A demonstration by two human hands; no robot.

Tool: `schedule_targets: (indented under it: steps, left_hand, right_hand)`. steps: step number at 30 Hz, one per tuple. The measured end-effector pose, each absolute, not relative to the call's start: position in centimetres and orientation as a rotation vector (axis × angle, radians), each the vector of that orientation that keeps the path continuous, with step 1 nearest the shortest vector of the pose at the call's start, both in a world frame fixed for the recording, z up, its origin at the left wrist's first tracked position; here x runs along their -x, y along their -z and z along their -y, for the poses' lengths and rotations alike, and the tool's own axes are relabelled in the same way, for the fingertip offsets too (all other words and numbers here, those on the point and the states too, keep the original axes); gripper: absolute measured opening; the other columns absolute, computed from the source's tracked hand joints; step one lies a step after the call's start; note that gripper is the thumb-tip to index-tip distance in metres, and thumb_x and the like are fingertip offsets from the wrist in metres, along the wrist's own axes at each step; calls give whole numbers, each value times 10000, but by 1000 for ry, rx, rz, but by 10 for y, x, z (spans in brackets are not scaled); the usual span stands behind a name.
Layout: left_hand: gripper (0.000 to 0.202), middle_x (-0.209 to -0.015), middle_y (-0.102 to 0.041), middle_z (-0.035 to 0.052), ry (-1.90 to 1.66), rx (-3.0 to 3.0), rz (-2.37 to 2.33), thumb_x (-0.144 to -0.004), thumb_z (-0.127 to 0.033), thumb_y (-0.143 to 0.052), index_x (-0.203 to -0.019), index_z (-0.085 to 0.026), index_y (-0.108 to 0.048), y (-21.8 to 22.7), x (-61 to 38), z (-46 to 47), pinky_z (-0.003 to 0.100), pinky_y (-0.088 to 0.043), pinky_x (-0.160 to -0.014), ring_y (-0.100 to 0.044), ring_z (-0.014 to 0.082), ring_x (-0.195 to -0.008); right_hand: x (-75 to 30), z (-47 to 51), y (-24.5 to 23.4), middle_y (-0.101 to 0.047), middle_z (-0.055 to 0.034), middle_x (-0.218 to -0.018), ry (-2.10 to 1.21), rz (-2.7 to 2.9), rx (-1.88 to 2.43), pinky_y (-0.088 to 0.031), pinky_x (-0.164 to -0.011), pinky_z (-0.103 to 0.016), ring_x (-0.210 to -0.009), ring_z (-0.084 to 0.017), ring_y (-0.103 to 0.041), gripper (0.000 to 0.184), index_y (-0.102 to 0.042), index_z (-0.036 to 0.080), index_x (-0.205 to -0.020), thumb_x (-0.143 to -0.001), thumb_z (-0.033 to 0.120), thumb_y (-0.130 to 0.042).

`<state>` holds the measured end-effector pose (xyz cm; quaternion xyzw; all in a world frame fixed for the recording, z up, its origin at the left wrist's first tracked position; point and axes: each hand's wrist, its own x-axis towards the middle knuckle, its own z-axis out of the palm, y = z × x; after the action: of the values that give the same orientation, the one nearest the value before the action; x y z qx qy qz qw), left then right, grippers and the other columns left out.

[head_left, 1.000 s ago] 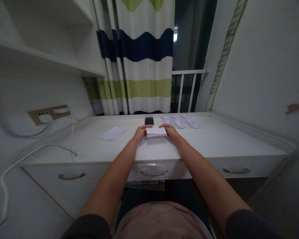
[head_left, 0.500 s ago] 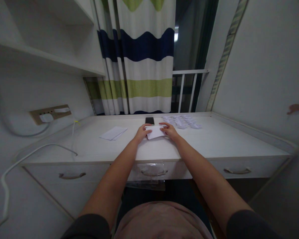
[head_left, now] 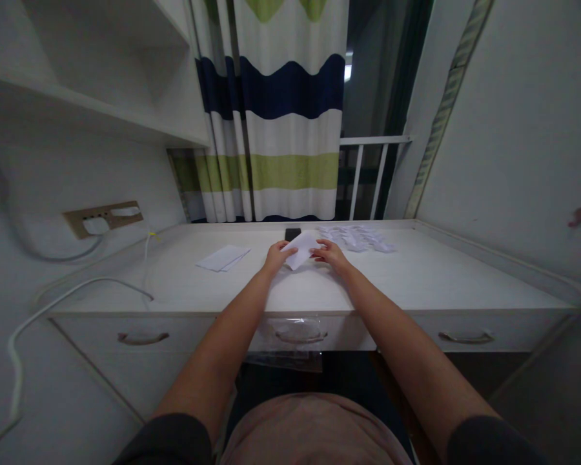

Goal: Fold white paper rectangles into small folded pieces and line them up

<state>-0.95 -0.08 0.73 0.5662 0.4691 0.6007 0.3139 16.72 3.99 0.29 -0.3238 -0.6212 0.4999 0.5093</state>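
A white sheet of paper is held up tilted above the desk, between my two hands. My left hand pinches its left edge, thumb on the near face. At the right edge, my right hand has its thumb and fingers closed on the paper. Behind the sheet lies a dark phone, partly covered by it. Several folded white paper pieces lie in rows to the right, beyond my right hand. Flat white sheets rest on the desk to the left.
The white desk has drawers with metal handles along its front. A white cable runs over its left side, below a wall socket. A shelf juts out at upper left. A striped curtain hangs behind.
The paper has turned from lying nearly level to a tilted, diamond-like pose, raised a little. It covers more of the phone. My hands have stayed in nearly the same place.
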Motion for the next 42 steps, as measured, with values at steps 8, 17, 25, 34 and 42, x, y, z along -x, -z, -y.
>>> schedule_targets:
  steps: [8,17,25,34,42]
  left_hand:
    - [413,-783,-684,59,-1453,-1442,-1141,-493,-243,-780,-849,-129,-605,-6,4,3,281,-472,-657,-613,173,-710]
    - [407,-811,-700,79,-1402,-1520,-1127,-486,-270,-805,-823,-108,-644,-3,6,-2,338,-489,-736,-626,200,-761]
    - [422,-854,-699,90,-1393,-1535,-1129,-490,-245,-803,-849,-99,-636,-2,5,-2,350,-488,-763,-631,205,-789]
    - [431,-806,-702,73,-1405,-1518,-1114,-450,-258,-822,-810,-114,-634,-4,4,-1,336,-491,-741,-629,203,-769]
    - [361,-730,-689,63,-1410,-1458,-1142,-559,-358,-762,-793,-106,-651,-4,5,-2,249,-455,-563,-602,159,-644]
  right_hand:
    - [-169,-37,-9,-624,2,-635,-1163,1493,790,-432,-553,-231,-605,-126,-602,224,-581,173,-703,-573,307,-706]
    - [-167,-36,-8,-618,-6,-646,-1146,1565,790,-424,-552,-247,-609,-130,-577,237,-600,168,-687,-540,312,-719]
    - [-167,-35,-10,-622,-4,-632,-1169,1535,798,-437,-558,-256,-597,-127,-568,210,-618,163,-686,-532,264,-718]
    - [-167,-37,-7,-613,-13,-592,-1145,1600,808,-442,-554,-253,-579,-123,-550,213,-636,154,-634,-529,316,-728]
    - [-169,-39,-7,-596,-11,-589,-1074,1613,812,-436,-556,-260,-588,-130,-545,211,-610,165,-609,-552,351,-692]
